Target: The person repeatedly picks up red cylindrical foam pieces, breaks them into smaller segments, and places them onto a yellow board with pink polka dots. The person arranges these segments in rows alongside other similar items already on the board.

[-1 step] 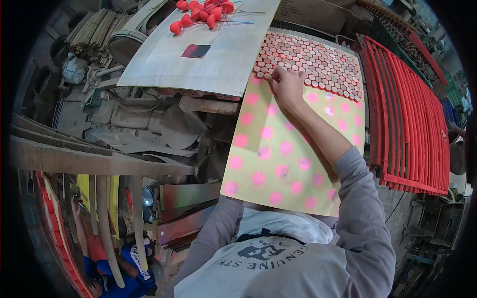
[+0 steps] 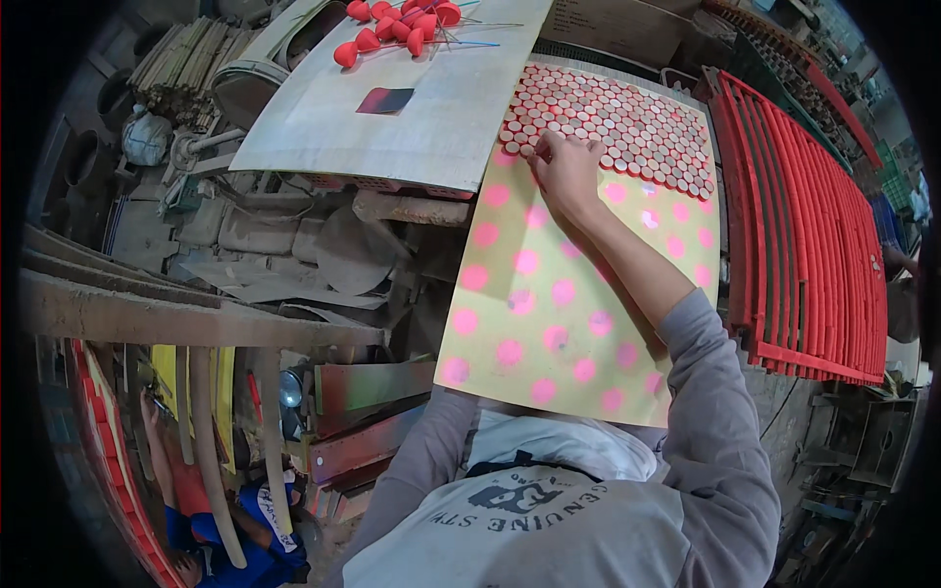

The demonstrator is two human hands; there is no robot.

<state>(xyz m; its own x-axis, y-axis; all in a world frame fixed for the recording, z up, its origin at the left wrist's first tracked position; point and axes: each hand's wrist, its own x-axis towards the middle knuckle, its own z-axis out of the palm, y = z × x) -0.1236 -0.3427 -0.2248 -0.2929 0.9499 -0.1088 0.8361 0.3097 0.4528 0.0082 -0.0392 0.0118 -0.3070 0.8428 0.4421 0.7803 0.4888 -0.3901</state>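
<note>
My right hand (image 2: pixel 569 167) is over the upper part of a pale yellow board (image 2: pixel 490 294) with pink spots. Its thumb and fingers are pinched on a small round disc (image 2: pixel 528 151) at the near edge of a packed field of red-edged discs (image 2: pixel 627 122). These discs have pale tops and lie close together across the far part of the board. The palm side is hidden. My left sleeve (image 2: pixel 436 441) runs toward the board's near edge, and the left hand is out of sight.
To the left, a large white panel (image 2: pixel 323 118) holds several red cone-shaped pieces (image 2: pixel 400 27) on thin sticks and a small dark card (image 2: pixel 385 100). Red slatted racks (image 2: pixel 804 235) stand at right. A wooden beam (image 2: pixel 196 312) crosses the left; beyond it another person in blue (image 2: pixel 250 539) crouches.
</note>
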